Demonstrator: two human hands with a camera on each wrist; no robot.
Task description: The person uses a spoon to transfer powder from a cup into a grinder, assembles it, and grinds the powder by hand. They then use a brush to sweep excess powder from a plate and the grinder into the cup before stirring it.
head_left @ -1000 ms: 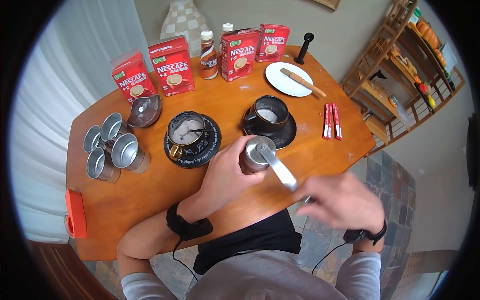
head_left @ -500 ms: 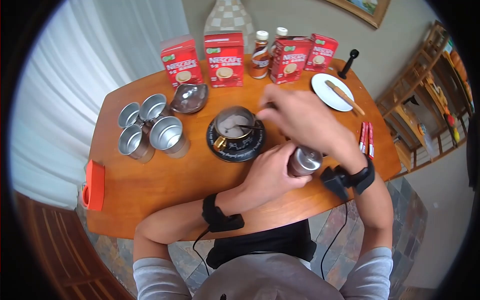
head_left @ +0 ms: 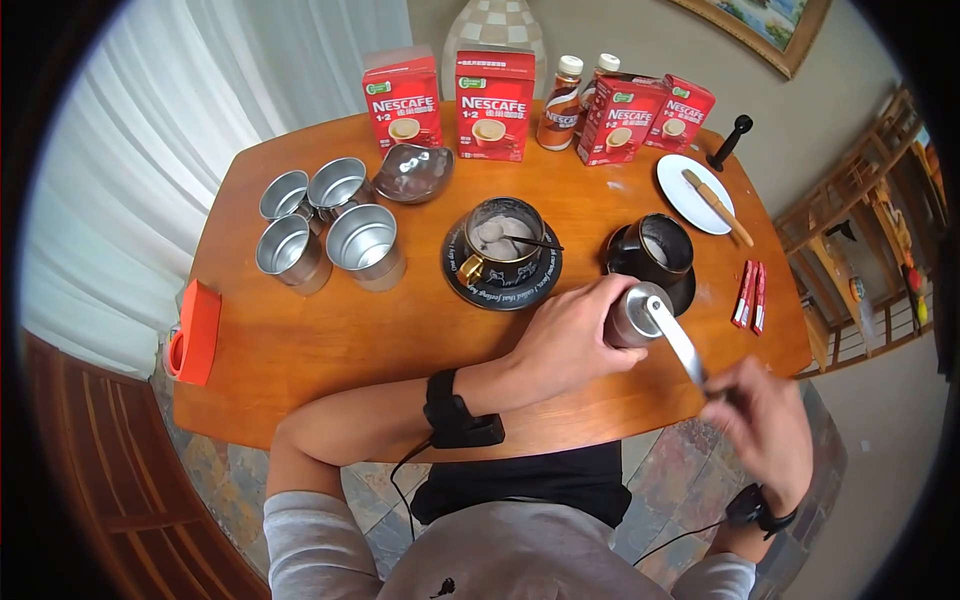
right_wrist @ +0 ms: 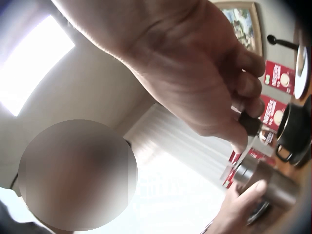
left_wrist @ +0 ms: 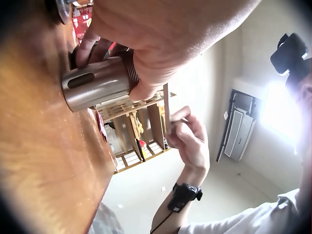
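Note:
The left hand (head_left: 566, 340) grips a metal hand grinder (head_left: 632, 318) near the table's front edge, thumb and fingers round its upper body. In the left wrist view the grinder (left_wrist: 100, 84) stands on the wooden table, a slot in its side. The right hand (head_left: 765, 425) pinches the dark knob (right_wrist: 249, 124) at the end of the crank arm (head_left: 680, 345), out to the right of the grinder. Behind the grinder is a black cup (head_left: 655, 250) on a dark saucer. To its left, a gold-handled cup (head_left: 503, 240) with pale powder and a spoon rests on a lettered saucer (head_left: 550, 285).
Several metal cups (head_left: 365, 247) and a dark bowl (head_left: 414, 174) stand at the left, an orange object (head_left: 200, 335) at the left edge. Red boxes (head_left: 494, 105) and bottles (head_left: 562, 108) line the back. At the right lie a white plate (head_left: 680, 190) with a brush and red sachets (head_left: 745, 295).
The right hand has swung the crank round, across the grinder and back out to the right. The left hand keeps its grip. The head view has shifted, so the table items appear further right.

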